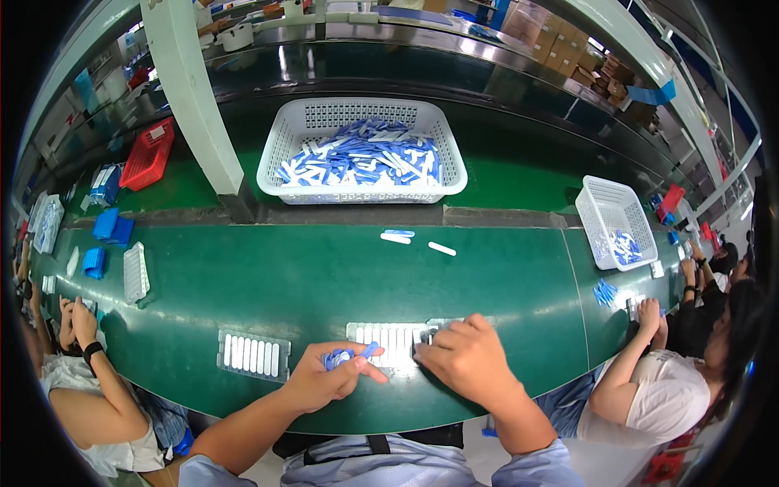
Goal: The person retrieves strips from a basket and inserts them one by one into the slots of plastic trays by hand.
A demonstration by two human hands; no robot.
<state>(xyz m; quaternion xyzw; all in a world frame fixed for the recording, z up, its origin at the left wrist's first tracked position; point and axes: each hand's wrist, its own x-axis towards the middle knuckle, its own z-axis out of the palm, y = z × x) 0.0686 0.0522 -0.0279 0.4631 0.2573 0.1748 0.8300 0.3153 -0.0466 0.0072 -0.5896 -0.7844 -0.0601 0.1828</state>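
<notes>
My left hand is closed round a bunch of small flat blue-and-white sticks, with one blue stick poking out between the fingers. In front of me lies a clear plastic tray with white sticks standing side by side in its slots. Over the right part of this tray is my right hand, its fingertips pinched together and pointing down; whatever they grip is hidden. To the left, a second clear tray holds a row of white sticks.
A large white basket heaped with blue-and-white sticks stands beyond the ledge. Loose sticks lie mid-table. A smaller white basket is at right, a white tray at left. Co-workers sit on both sides; a post rises at far left.
</notes>
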